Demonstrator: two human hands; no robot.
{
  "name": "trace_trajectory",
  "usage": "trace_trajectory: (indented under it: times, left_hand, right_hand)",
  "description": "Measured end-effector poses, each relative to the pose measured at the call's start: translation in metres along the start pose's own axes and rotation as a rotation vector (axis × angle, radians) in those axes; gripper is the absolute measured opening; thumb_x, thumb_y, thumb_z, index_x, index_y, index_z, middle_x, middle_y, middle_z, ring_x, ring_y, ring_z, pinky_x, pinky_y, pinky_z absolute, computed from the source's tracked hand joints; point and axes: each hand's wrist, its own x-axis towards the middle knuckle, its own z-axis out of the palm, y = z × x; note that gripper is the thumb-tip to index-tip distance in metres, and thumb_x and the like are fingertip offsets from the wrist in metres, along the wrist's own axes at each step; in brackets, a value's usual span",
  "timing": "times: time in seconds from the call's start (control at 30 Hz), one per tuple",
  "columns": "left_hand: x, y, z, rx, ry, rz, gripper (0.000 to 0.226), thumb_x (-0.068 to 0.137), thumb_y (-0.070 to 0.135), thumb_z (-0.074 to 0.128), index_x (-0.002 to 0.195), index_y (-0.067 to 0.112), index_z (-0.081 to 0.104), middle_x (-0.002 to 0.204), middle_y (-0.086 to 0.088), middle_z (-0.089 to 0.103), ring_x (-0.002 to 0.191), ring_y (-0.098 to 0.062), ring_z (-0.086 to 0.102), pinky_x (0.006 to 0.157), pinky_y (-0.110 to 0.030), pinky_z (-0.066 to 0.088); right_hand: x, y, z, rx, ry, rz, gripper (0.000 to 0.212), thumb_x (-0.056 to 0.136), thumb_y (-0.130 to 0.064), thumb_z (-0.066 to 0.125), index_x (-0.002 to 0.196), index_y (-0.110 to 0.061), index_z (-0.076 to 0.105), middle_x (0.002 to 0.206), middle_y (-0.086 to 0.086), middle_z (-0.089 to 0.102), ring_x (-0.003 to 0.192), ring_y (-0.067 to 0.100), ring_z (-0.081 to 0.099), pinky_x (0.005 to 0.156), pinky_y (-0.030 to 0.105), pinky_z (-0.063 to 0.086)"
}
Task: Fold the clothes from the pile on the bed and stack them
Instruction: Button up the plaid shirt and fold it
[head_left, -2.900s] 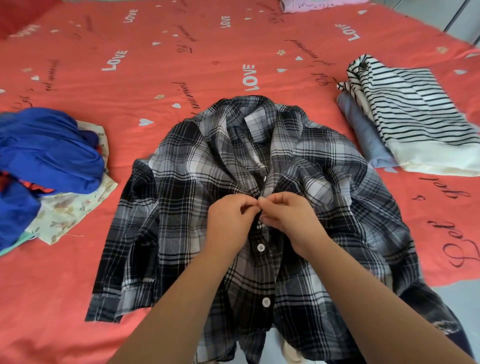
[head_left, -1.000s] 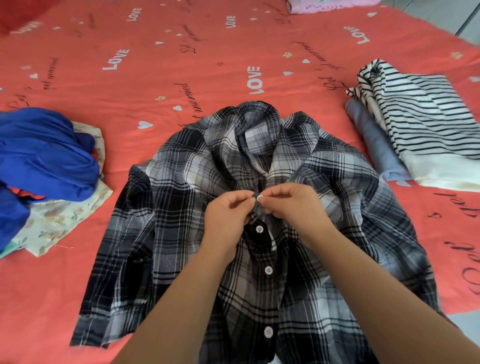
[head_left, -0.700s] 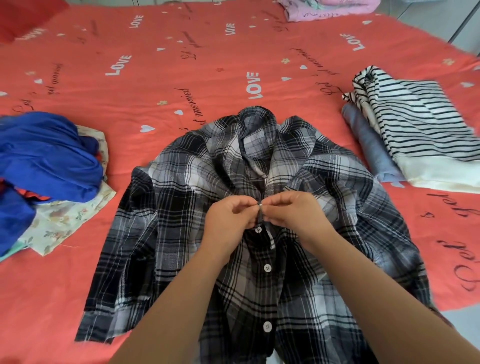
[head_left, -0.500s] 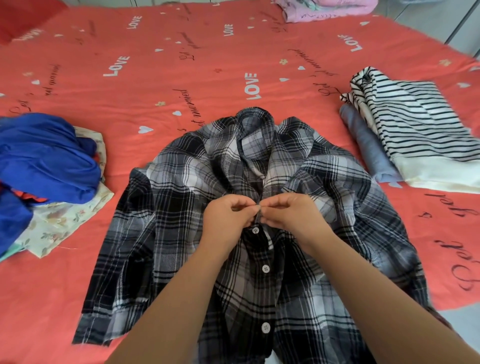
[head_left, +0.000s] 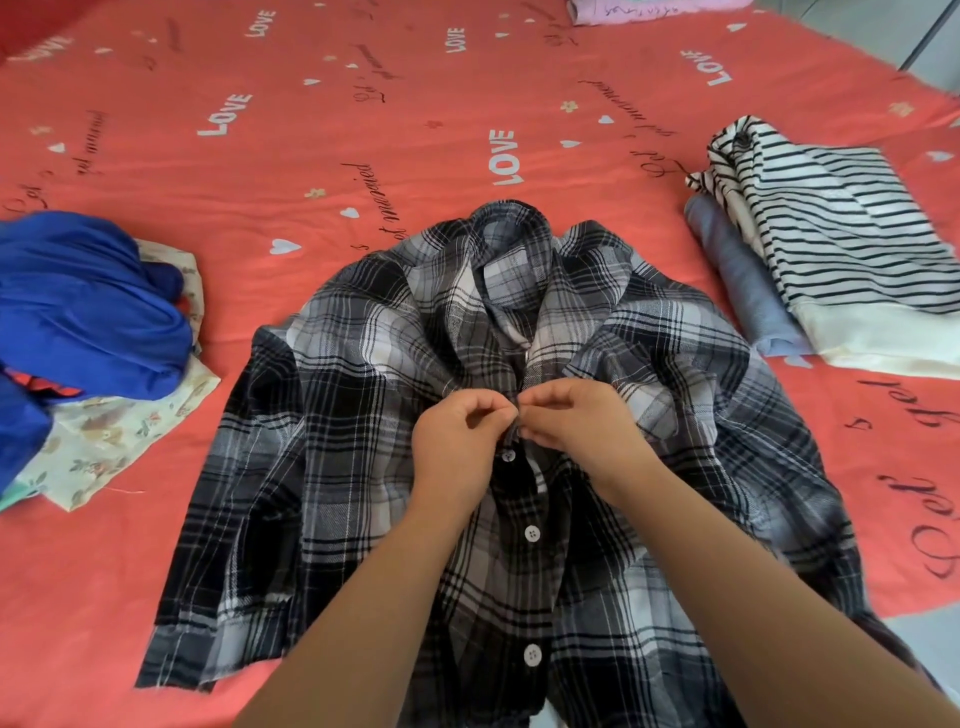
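Pinching front placket of plaid shirt (head_left: 363, 415) w/ L hand (head_left: 457, 441) & R hand (head_left: 576, 421), fingertips curled tight on fabric just above top fastened button. Lies front-up mid bed (head_left: 363, 130), collar far side, hem twd near edge. Flanked by blue pile (head_left: 88, 306) on floral cloth (head_left: 119, 431) to L, folded striped top (head_left: 841, 244) over grey-blue item (head_left: 748, 291) to R.

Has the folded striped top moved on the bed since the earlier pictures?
No. The striped top still lies on the grey-blue garment, its far end beside the same black script on the bedsheet.
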Motion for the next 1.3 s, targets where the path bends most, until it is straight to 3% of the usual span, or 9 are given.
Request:
trace_trajectory:
  times: [0.07, 0.27, 0.33, 0.47, 0.67, 0.9, 1.07, 1.2, 1.3]
  left_hand:
    - [0.000, 0.000, 0.000, 0.051, 0.020, 0.059, 0.021, 0.081, 0.009, 0.066, 0.070, 0.026, 0.064, 0.072, 0.015, 0.062, 0.070, 0.002, 0.058, 0.068, -0.010, 0.045]
    - [0.002, -0.001, 0.000, 0.064, 0.085, 0.118, 0.031, 0.077, 0.008, 0.071, 0.075, 0.035, 0.055, 0.072, 0.016, 0.060, 0.070, 0.009, 0.057, 0.065, -0.001, 0.042]
    - [0.001, -0.002, 0.002, 0.058, 0.094, 0.122, 0.029, 0.076, 0.008, 0.071, 0.074, 0.033, 0.057, 0.071, 0.016, 0.060, 0.070, 0.012, 0.057, 0.064, -0.001, 0.042]
    - [0.001, -0.007, 0.003, 0.024, 0.108, 0.109, 0.031, 0.082, 0.004, 0.064, 0.075, 0.033, 0.058, 0.076, 0.015, 0.060, 0.075, 0.002, 0.058, 0.070, -0.010, 0.046]
    - [0.003, -0.010, 0.006, 0.011, 0.100, 0.104, 0.031, 0.079, 0.007, 0.068, 0.077, 0.036, 0.056, 0.078, 0.015, 0.062, 0.074, 0.007, 0.058, 0.067, -0.003, 0.044]
    - [0.007, -0.011, 0.007, -0.039, 0.053, 0.034, 0.032, 0.075, 0.005, 0.072, 0.078, 0.032, 0.056, 0.077, 0.010, 0.063, 0.073, 0.001, 0.059, 0.066, -0.008, 0.048]
    - [0.005, -0.006, 0.011, 0.133, 0.076, 0.164, 0.022, 0.077, 0.007, 0.069, 0.084, 0.025, 0.058, 0.073, 0.015, 0.057, 0.068, 0.010, 0.055, 0.063, 0.001, 0.039]
    - [0.005, -0.011, 0.012, 0.263, 0.095, 0.267, 0.016, 0.082, 0.012, 0.066, 0.097, 0.013, 0.063, 0.083, 0.011, 0.058, 0.073, 0.004, 0.053, 0.069, -0.002, 0.040]
    - [0.004, -0.016, 0.011, 0.333, 0.104, 0.300, 0.017, 0.083, 0.015, 0.065, 0.100, 0.013, 0.063, 0.087, 0.010, 0.058, 0.077, -0.001, 0.053, 0.069, -0.002, 0.040]
  right_hand:
    - [0.001, 0.001, 0.000, 0.015, -0.016, -0.006, 0.014, 0.081, 0.000, 0.065, 0.076, -0.013, 0.065, 0.067, 0.002, 0.064, 0.059, 0.007, 0.061, 0.063, 0.014, 0.053]
    - [0.004, 0.005, 0.000, 0.027, -0.031, -0.009, 0.017, 0.082, 0.001, 0.064, 0.076, -0.014, 0.062, 0.068, 0.002, 0.064, 0.063, 0.012, 0.062, 0.066, 0.018, 0.055]
    - [0.005, 0.006, 0.000, 0.031, -0.022, -0.011, 0.017, 0.082, 0.002, 0.064, 0.077, -0.014, 0.062, 0.068, 0.002, 0.064, 0.063, 0.012, 0.062, 0.066, 0.019, 0.055]
    - [0.006, 0.006, 0.002, 0.021, -0.030, -0.009, 0.016, 0.082, 0.001, 0.064, 0.077, -0.014, 0.062, 0.068, 0.002, 0.064, 0.060, 0.010, 0.063, 0.063, 0.016, 0.055]
    - [0.009, 0.009, 0.000, -0.018, -0.016, -0.027, 0.016, 0.081, 0.000, 0.064, 0.078, -0.015, 0.062, 0.071, 0.003, 0.064, 0.061, 0.008, 0.063, 0.059, 0.013, 0.052]
    - [0.011, 0.008, -0.001, -0.029, -0.018, -0.016, 0.016, 0.080, 0.006, 0.062, 0.082, -0.009, 0.063, 0.075, 0.007, 0.065, 0.064, 0.008, 0.064, 0.061, 0.014, 0.055]
    - [0.014, 0.005, 0.000, 0.119, 0.003, 0.087, 0.016, 0.081, 0.002, 0.059, 0.079, -0.014, 0.062, 0.075, 0.005, 0.064, 0.068, 0.010, 0.065, 0.064, 0.018, 0.057]
    - [0.015, 0.008, -0.002, 0.127, -0.051, 0.101, 0.007, 0.085, -0.010, 0.063, 0.078, -0.009, 0.067, 0.070, 0.004, 0.068, 0.065, 0.006, 0.066, 0.060, 0.016, 0.054]
    - [0.018, 0.014, -0.001, 0.119, -0.004, 0.100, 0.009, 0.085, -0.007, 0.063, 0.077, -0.012, 0.063, 0.066, 0.000, 0.065, 0.058, 0.001, 0.064, 0.057, 0.014, 0.052]
